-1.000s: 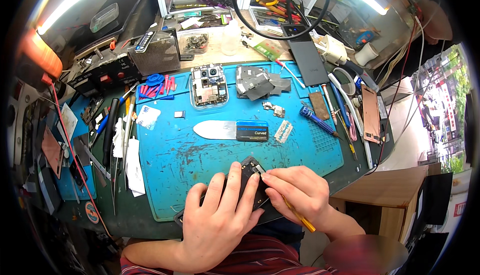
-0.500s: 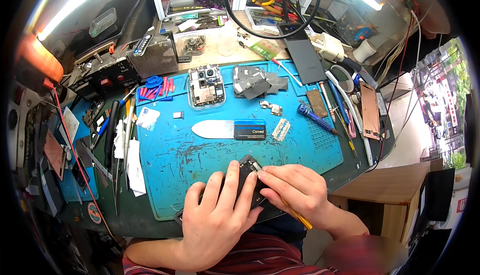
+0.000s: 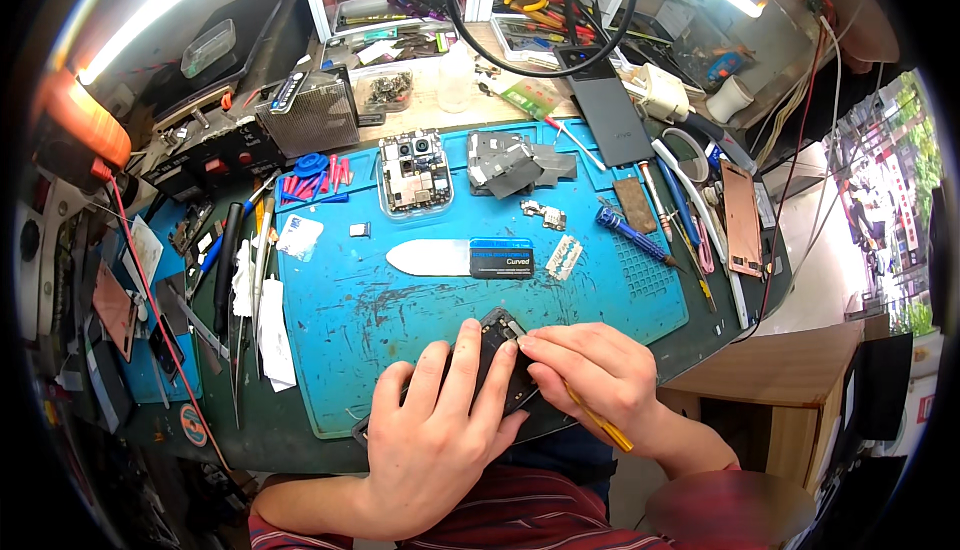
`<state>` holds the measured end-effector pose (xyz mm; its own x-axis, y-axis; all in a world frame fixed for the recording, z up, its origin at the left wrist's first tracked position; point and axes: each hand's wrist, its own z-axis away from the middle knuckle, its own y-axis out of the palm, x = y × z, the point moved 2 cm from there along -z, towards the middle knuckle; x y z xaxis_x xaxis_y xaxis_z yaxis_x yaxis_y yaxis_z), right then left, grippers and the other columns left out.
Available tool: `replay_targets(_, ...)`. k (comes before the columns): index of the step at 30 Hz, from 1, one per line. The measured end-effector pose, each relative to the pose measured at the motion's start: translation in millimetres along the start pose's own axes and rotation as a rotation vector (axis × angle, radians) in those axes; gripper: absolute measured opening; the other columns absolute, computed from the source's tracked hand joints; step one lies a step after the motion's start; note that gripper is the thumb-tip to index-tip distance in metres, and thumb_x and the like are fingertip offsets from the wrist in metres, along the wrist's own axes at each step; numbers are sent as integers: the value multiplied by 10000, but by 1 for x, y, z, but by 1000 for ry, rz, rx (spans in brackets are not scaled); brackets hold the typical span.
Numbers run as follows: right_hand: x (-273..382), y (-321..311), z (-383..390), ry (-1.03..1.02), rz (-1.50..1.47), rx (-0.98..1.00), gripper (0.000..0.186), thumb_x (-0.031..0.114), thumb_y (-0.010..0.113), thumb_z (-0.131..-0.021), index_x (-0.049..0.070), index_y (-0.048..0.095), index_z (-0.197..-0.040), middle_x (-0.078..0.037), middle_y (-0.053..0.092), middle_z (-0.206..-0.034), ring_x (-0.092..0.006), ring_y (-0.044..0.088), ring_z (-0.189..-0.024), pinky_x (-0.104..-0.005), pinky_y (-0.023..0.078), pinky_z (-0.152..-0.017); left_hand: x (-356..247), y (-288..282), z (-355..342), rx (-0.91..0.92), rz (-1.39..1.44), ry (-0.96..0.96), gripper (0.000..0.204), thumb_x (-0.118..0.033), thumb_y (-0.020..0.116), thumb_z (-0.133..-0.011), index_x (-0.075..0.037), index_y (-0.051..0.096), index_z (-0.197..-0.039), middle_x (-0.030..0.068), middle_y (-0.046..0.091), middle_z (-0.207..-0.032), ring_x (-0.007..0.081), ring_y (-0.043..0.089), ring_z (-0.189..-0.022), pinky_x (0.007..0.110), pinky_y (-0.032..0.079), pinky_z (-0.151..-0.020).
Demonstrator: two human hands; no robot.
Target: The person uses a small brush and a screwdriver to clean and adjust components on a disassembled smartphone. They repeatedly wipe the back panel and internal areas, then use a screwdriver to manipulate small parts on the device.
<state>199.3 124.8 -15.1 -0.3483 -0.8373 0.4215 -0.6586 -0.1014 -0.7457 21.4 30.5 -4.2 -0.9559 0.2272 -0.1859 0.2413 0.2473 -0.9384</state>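
A dark opened phone lies slanted at the near edge of the blue work mat. Spread across it, my left hand grips the phone, fingertips on its face and thumb along its near side. My right hand is closed on gold-coloured tweezers. Their working end is hidden by my fingertips, close to a small silver part at the phone's upper corner. Just beyond lies a flat prying blade with a blue and black handle.
Behind stand a clear box with a phone board and cameras, grey shielding pieces and red and blue clips. A blue screwdriver lies right, beside a dark phone panel. White paper strips and long tools line the left.
Both hands stay in place on the phone. My right hand has turned slightly, and more of the silver part at the phone's corner shows. The whole view has shifted a little.
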Motion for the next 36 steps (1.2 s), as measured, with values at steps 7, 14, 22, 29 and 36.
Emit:
replay_targets(7,0,-2,-3,-13,-13,-2,267,92,864,-893,15,793,-1138,-104,788,-1064,-262,774,-893,-357,633,-752,-1,0,0,1,1,-7,640,-349,900,-754,-130,766,-1341,144,681,-1407,289,656,-1152,433,497,-921)
replay_targets(14,0,-4,-1,16,-51,1,219,61,815,-928,-4,792,-1136,-138,797,-1067,-296,780,-905,-366,624,-740,-2,0,0,9,1,-11,644,-350,900,-758,-127,763,-1346,149,678,-1407,289,653,-1161,436,495,-922)
replay_targets(22,0,-3,-3,16,-73,-11,192,39,802,-927,-3,793,-1114,-136,793,-1049,-293,776,-886,-367,617,-728,-1,-1,-1,16,-7,-4,653,-352,899,-761,-131,757,-1359,149,671,-1422,288,652,-1166,433,493,-925)
replay_targets(29,-1,-12,8,29,-80,1,182,38,794,-931,2,799,-1110,-142,799,-1056,-290,785,-877,-352,634,-729,0,-1,0,24,7,-7,654,-354,898,-760,-136,757,-1360,147,670,-1424,293,651,-1167,432,491,-928)
replay_targets(36,-1,-10,7,-11,-29,9,283,76,870,-877,24,795,-1145,-111,793,-1075,-261,784,-879,-344,650,-741,-1,-1,0,26,6,-7,647,-355,892,-763,-136,759,-1358,149,670,-1422,295,651,-1166,437,490,-932)
